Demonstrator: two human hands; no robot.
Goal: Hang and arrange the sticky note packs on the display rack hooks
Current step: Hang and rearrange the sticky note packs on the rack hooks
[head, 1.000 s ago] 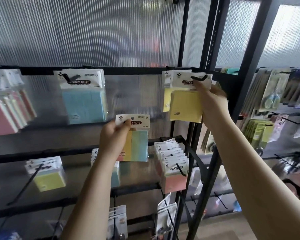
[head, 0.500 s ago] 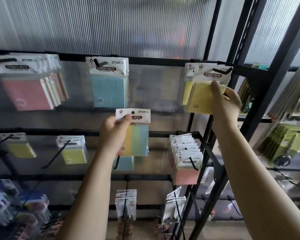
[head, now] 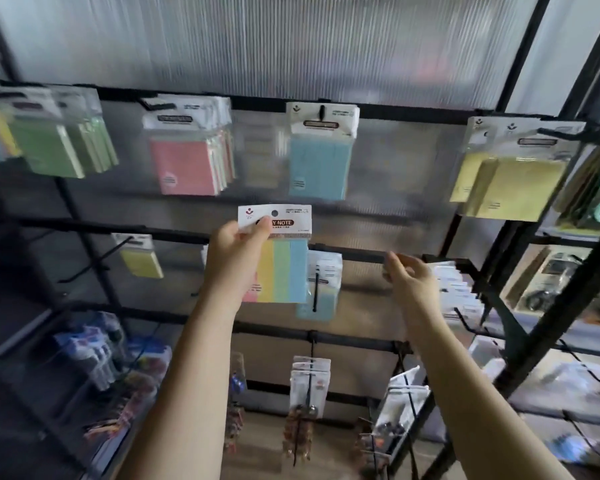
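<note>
My left hand [head: 238,261] grips a multicolour sticky note pack [head: 282,268] by its white header card, held up in front of the rack's second row. My right hand [head: 407,282] hovers to the right of it with loosely curled fingers and holds nothing. On the top row hang a blue pack [head: 321,150], pink packs [head: 187,154], green packs [head: 52,140] and yellow packs [head: 513,174] on black hooks. A small blue pack [head: 321,289] hangs on a hook just behind the held pack.
The black metal rack [head: 347,252] has several horizontal bars with hooks. A small yellow pack [head: 141,259] hangs at the left of the second row, a stack of white-headed packs [head: 459,292] at its right. Lower hooks carry other packaged goods [head: 307,386]. A second rack [head: 568,271] stands to the right.
My right hand has let go of the yellow pack on the top right hook and dropped down toward the middle. The view has swung left and down. My left hand still holds the multicolour pack.
</note>
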